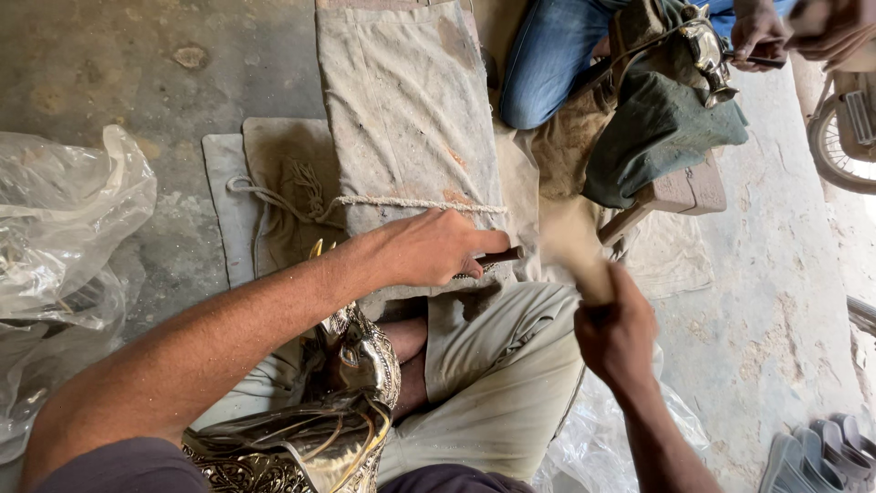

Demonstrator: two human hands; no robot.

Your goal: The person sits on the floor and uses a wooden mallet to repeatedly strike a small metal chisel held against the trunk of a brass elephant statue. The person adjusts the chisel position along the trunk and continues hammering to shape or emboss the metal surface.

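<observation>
Fingers (pixel 474 245) of the left hand (pixel 429 248) are curled tight around a short dark tool (pixel 500 257), perhaps a chisel or punch, whose long axis runs nearly level across the view with its free end pointing right, toward the right hand (pixel 613 333). That hand's fingers are closed around a wooden handle (pixel 577 260) – motion blur smears it, so its head and exact tilt cannot be made out. Both tools sit just above the person's lap, over the beige trousers (pixel 497 365) and the edge of a dusty cloth sack (pixel 406 110) tied with rope.

Low in the view an embossed silvery metal piece (pixel 351 402) rests against the left leg; its lower part is cut off by the frame edge. Open concrete floor (pixel 776 301) lies to the right, while crumpled clear plastic sheeting (pixel 59 237) crowds the left edge. At the top right another person's hands (pixel 794 36) work on a separate metal object – only partly in view.
</observation>
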